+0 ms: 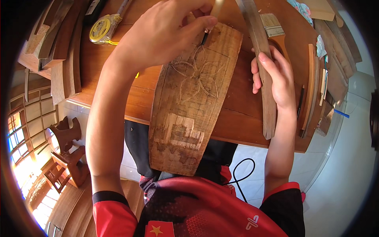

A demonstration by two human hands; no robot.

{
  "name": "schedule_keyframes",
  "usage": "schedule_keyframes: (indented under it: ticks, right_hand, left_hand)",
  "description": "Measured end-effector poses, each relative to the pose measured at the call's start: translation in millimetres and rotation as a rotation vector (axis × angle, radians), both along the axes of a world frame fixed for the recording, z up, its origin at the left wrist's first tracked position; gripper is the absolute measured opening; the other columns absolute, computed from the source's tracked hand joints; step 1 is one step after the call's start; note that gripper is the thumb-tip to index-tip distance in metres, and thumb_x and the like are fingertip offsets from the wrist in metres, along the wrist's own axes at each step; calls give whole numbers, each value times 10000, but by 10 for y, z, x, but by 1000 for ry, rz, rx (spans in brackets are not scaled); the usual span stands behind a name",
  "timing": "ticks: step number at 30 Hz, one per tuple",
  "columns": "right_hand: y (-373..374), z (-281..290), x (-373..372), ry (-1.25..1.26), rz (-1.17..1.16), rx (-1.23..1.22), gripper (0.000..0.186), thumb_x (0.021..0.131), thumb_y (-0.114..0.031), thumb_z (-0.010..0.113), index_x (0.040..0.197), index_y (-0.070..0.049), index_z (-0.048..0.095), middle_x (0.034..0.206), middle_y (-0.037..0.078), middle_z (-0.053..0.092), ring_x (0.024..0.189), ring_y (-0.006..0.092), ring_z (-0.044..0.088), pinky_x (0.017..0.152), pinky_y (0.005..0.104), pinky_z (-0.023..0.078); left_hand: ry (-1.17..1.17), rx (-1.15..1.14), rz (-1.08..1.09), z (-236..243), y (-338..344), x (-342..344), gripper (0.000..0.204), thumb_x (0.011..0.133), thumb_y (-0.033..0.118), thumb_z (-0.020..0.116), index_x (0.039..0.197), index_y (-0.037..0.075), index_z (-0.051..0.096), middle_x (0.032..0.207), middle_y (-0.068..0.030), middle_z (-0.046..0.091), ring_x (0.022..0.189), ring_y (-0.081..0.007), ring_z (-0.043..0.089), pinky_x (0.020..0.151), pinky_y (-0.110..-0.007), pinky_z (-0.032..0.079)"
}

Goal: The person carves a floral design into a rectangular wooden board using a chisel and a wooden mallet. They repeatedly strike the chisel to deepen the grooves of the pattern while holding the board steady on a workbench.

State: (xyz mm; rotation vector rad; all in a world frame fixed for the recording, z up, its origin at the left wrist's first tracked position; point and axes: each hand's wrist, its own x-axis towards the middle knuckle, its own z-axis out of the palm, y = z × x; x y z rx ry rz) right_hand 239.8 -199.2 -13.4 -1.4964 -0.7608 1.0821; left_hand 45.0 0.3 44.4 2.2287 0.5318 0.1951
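A curved wooden board [177, 104] lies tilted over the table's near edge toward my lap, with a flower outline [196, 75] cut into its upper half and a roughly chipped recess lower down. My left hand [162, 35] is closed around a carving chisel [206, 34] with a pale handle and metal ferrule; its dark blade meets the board at the tip of the upper petal. Some of the left fingers are hidden behind the hand. To the right of the board, my right hand [278, 75] grips a long squared wooden bar [268, 106], thumb on top and fingertips showing at its left side.
Beyond the bar lies a paintbrush [272, 25]. A yellow tape measure [100, 29] sits at the table's far left, near stacked wood pieces [65, 51]. Thin strips, a pencil [301, 100] and more planks [333, 55] line the right side. A black cable [237, 179] loops below.
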Motion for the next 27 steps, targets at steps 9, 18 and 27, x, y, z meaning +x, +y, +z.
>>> schedule_keyframes:
  ticks: [9,18,27]
  right_hand:
    - [-15,66,21,59,-19,-13,379,1034,-302,625,1211,29,580,808,84,621,522,121,563,405,280,454]
    - [-13,426,92,-60,6,41,425,1039,-298,611,1280,50,573,837,71,611,542,95,543,394,249,412]
    - [42,596,186,-176,42,59,401,1050,-291,594,1266,46,584,838,61,613,559,90,535,421,244,403]
  left_hand:
    - [178,-3,-202,196,124,138,330,1078,217,531,1271,-33,627,736,-178,694,633,-253,687,641,-408,539]
    - [84,-10,-310,83,208,126,274,1093,242,517,1113,-7,628,669,-124,652,574,-227,649,604,-404,525]
    - [42,69,-216,-28,165,142,341,1087,254,531,1297,4,628,803,-179,715,701,-295,700,712,-456,564]
